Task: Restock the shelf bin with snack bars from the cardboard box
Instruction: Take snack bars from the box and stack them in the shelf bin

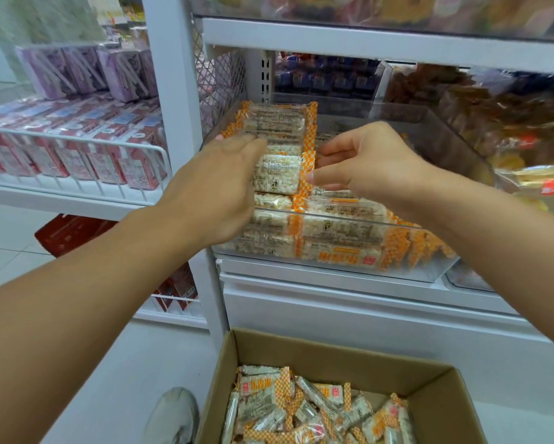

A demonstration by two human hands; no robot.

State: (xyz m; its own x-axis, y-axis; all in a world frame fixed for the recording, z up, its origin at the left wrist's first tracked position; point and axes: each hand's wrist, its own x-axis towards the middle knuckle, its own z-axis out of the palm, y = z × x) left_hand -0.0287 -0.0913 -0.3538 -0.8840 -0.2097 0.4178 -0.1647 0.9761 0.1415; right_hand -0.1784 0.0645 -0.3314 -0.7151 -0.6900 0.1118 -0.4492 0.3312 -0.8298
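Our left hand (219, 184) gripping a stack of orange-edged clear-wrapped snack bars (277, 149) above the clear plastic shelf bin (429, 264), our right hand (371, 165) pinching the stack's edge.

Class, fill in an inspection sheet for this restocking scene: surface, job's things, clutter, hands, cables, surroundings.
Surface: white shelf carrying the clear bin.
Job's things: stack of snack bars held over the bin; more bars lie in the bin; the cardboard box below still holds many.
Clutter: nothing seen.
Hands: left hand grips the stack's left side; right hand pinches its orange wrapper edge.
Cables: nothing seen.
Surroundings: purple packs and red packs on the left wire rack; shoe on the pale floor.
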